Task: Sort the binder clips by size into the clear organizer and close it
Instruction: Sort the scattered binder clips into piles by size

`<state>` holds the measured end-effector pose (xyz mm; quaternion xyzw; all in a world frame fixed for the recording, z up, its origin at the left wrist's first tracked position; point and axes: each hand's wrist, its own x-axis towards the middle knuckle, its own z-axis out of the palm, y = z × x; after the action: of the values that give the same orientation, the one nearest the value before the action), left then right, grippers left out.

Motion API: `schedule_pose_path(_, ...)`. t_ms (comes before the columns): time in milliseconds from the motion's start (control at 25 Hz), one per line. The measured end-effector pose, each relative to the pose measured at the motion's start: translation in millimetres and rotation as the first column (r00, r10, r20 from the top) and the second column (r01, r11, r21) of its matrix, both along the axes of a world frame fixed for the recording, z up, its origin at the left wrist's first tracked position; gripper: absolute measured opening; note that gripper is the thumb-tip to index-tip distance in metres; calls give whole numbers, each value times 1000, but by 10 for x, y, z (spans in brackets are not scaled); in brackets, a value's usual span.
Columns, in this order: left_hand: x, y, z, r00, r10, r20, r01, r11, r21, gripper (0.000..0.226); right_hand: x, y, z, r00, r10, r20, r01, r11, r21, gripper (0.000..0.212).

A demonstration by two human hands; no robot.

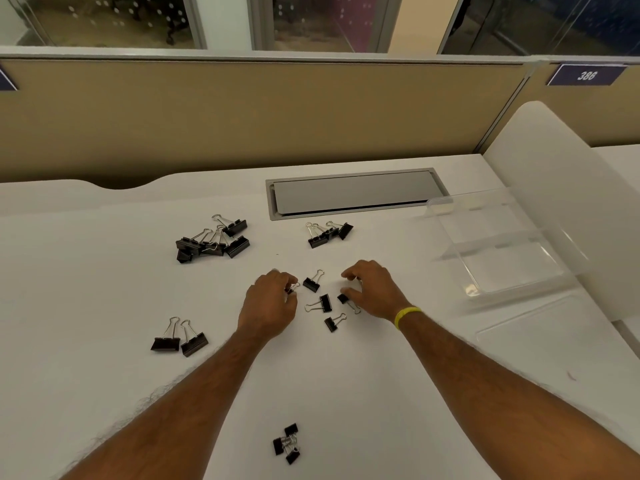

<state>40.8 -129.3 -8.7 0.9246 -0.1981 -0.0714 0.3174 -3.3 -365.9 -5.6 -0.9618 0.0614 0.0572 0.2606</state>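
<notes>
Black binder clips lie in groups on the white desk [104, 271]. A pile of big clips [211, 239] sits far left, two big clips [180, 339] lie near left, and a medium group [329, 232] lies by the hatch. Several small clips [320, 301] are scattered between my hands, and a small cluster [287, 444] lies close to me. My left hand [270, 303] pinches a small clip [292, 288]. My right hand [372, 289] has curled fingers, its thumb touching a small clip [343, 298]. The clear organizer [498, 244] stands open at right, its lid tilted up.
A grey cable hatch [353, 194] is set in the desk behind the clips. A tan partition [242, 116] walls the back. A white rounded divider [561, 174] rises at right behind the organizer. A yellow band [406, 316] circles my right wrist.
</notes>
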Motion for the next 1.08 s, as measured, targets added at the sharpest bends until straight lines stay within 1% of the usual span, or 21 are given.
schedule_pose_path(160, -321, 69, -10, 999, -14, 37, 16, 998, -60, 24, -98, 141, 34, 996, 72, -53, -83, 964, -251, 42)
schedule_pose_path(240, -467, 117, -10, 998, -12, 60, 16, 997, -70, 24, -121, 201, 26, 995, 70, -77, -91, 944, -316, 42)
schedule_pose_path(280, -532, 144, -13, 998, -7, 63, 11, 998, -68, 24, -137, 227, 22, 995, 62, -80, -85, 944, -319, 40)
schedule_pose_path(400, -680, 224, -25, 999, -13, 35, 15, 999, -45, 25, -196, 277, 16, 998, 31, -52, -44, 961, -274, 35)
schedule_pose_path(560, -779, 267, -20, 1000, -30, 3, 30, 999, -33, 25, -276, 258, 38, 998, 34, -57, -48, 966, -253, 36)
schedule_pose_path(680, -823, 256, -24, 999, -27, -18, 27, 999, -31, 25, -386, 196, 52, 999, 12, -49, -20, 987, -159, 37)
schedule_pose_path(800, -848, 246, -38, 999, -31, -40, 30, 999, -19, 25, -584, 149, 20, 996, -82, -22, 81, 996, -27, 32)
schedule_pose_path(880, -861, 238, -40, 998, -31, -48, 30, 999, -16, 25, -700, 109, -15, 987, -162, 17, 161, 986, 31, 28)
schedule_pose_path(1000, -889, 217, -44, 998, -33, -48, 32, 999, -15, 25, -841, 24, -34, 964, -264, 34, 262, 964, 47, 26)
schedule_pose_path(1080, -909, 210, -55, 997, -35, -62, 34, 999, -15, 25, -914, 0, -46, 969, -246, -3, 246, 969, 12, 25)
